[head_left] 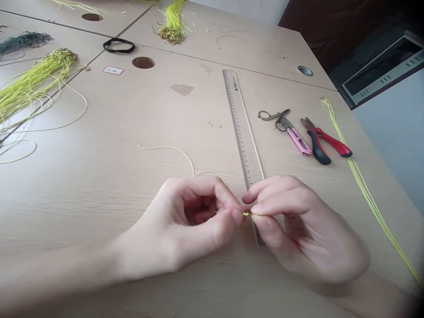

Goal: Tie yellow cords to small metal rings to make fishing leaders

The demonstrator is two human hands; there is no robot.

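Observation:
Between my fingertips a short yellow-green knot shows on a thin cord. My left hand is closed, thumb and index finger pinching the cord just left of the knot. On the other side my right hand pinches at its right end with thumb and fingertips; what exactly lies inside that pinch is hidden. The cord's loose tail curves over the table behind my left hand. Under both hands' meeting point runs a clear ruler, partly covered by my right hand.
Folding scissors with a pink-handled tool and red-black pliers lie right of the ruler. Yellow cords stretch along the right edge. Cord bundles, a black band and table holes are farther back.

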